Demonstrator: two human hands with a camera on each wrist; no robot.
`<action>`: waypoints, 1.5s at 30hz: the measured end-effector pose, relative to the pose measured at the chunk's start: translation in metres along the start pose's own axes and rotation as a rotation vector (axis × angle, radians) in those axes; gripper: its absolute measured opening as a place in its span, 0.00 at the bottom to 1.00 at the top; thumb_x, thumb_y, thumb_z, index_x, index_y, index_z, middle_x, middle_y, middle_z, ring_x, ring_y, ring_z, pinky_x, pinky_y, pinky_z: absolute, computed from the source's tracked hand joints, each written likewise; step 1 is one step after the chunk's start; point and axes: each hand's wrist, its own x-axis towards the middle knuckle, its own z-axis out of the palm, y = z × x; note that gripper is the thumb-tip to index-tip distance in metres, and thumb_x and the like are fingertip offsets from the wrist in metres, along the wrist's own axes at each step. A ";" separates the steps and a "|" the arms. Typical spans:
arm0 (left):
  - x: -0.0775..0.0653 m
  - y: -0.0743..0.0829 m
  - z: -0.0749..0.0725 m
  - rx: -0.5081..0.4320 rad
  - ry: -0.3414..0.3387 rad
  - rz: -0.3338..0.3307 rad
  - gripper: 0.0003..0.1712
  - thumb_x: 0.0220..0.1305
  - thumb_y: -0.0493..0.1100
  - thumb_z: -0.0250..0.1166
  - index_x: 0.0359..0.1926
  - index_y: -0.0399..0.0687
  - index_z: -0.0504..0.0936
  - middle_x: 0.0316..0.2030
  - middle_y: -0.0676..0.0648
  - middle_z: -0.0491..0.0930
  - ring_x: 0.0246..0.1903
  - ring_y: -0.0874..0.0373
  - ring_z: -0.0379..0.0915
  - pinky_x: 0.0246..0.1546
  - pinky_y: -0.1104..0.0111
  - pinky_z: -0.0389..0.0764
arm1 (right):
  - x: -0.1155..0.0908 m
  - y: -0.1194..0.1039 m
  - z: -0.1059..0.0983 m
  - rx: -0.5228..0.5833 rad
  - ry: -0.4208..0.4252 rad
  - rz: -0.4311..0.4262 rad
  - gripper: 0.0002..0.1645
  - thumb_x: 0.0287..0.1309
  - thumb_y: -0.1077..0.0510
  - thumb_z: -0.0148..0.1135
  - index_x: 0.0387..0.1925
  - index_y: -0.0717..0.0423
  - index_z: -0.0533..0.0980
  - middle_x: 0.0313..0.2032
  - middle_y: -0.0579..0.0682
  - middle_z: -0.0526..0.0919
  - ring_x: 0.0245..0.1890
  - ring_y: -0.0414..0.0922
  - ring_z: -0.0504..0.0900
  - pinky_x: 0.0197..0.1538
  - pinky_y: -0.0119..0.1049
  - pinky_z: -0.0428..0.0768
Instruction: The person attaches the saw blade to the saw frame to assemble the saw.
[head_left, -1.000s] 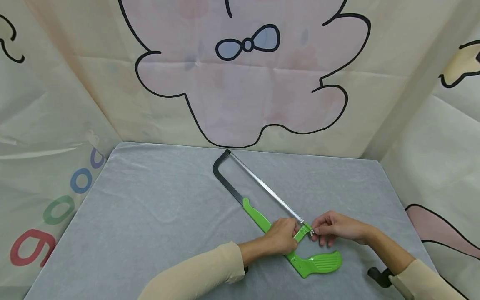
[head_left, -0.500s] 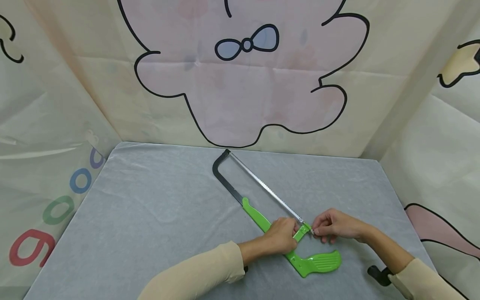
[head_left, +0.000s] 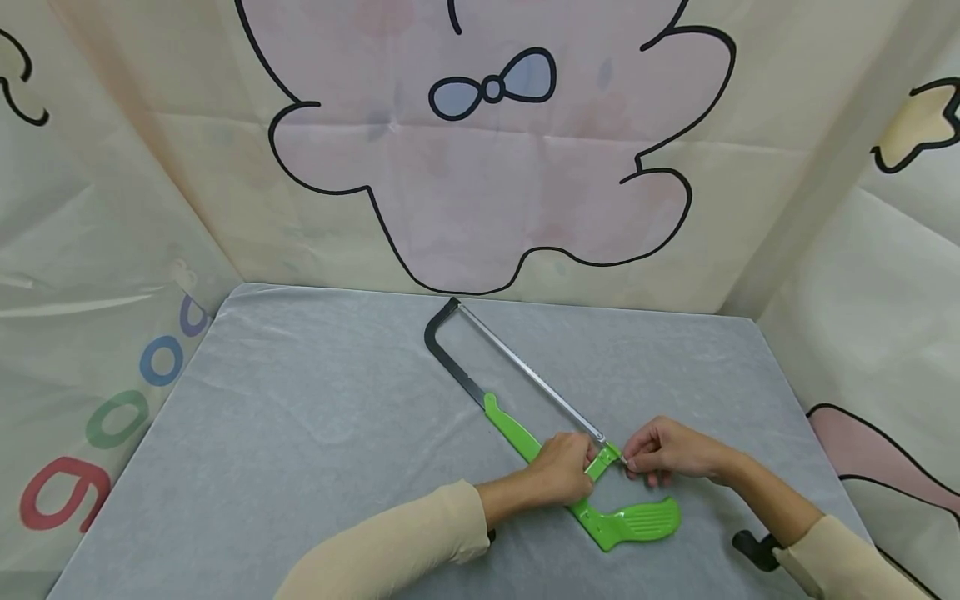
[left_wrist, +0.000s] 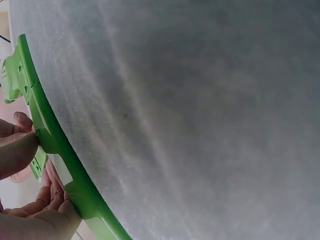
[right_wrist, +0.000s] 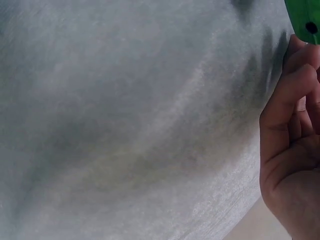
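Note:
A hacksaw lies slantwise on the grey cloth in the head view, with a green frame [head_left: 513, 430], a black front bow [head_left: 452, 360] and a green ribbed handle [head_left: 641, 522]. Its silver blade [head_left: 528, 372] runs from the bow to a green post [head_left: 603, 461]. My left hand [head_left: 558, 468] grips the frame where this post branches off. At the post's outer end, thumb and fingertips of my right hand [head_left: 671, 451] pinch the small metal wing nut [head_left: 623, 461], mostly covered by them. In the right wrist view, curled fingers [right_wrist: 280, 115] show below a green end.
The grey cloth [head_left: 315, 417] covers the table. Printed fabric walls [head_left: 480, 200] stand behind and on both sides. A black strap piece [head_left: 757, 551] sits by the right sleeve.
The right fingertips have turned slightly at the wing nut and now cover more of it. The blade's teeth look less turned into view. The left hand keeps its grip.

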 end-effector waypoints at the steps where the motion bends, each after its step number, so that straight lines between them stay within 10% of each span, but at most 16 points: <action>1: 0.000 0.000 0.000 0.004 0.001 0.004 0.13 0.35 0.30 0.65 0.25 0.49 0.75 0.17 0.59 0.66 0.21 0.66 0.63 0.20 0.77 0.63 | 0.000 -0.001 0.000 -0.002 0.000 0.000 0.11 0.57 0.60 0.59 0.35 0.66 0.80 0.25 0.62 0.81 0.19 0.39 0.77 0.20 0.37 0.77; 18: 0.001 -0.002 0.002 -0.012 -0.001 -0.018 0.13 0.35 0.30 0.65 0.24 0.49 0.75 0.17 0.59 0.65 0.20 0.67 0.62 0.20 0.77 0.62 | 0.001 -0.008 0.005 -0.102 -0.004 0.024 0.14 0.59 0.53 0.58 0.30 0.60 0.81 0.20 0.56 0.80 0.17 0.42 0.77 0.19 0.43 0.77; 27: 0.001 -0.001 0.001 -0.022 -0.006 -0.019 0.14 0.35 0.30 0.65 0.25 0.49 0.76 0.18 0.59 0.67 0.21 0.67 0.63 0.21 0.78 0.63 | 0.001 -0.007 0.001 -0.023 -0.065 0.052 0.19 0.65 0.53 0.49 0.33 0.63 0.80 0.24 0.71 0.75 0.16 0.38 0.67 0.15 0.32 0.64; 45: 0.000 0.001 -0.001 -0.008 -0.014 -0.013 0.13 0.36 0.30 0.65 0.26 0.49 0.76 0.18 0.59 0.66 0.21 0.67 0.63 0.20 0.77 0.63 | 0.002 -0.004 0.001 0.154 -0.153 0.076 0.24 0.69 0.55 0.40 0.40 0.73 0.73 0.31 0.63 0.80 0.21 0.38 0.72 0.21 0.30 0.65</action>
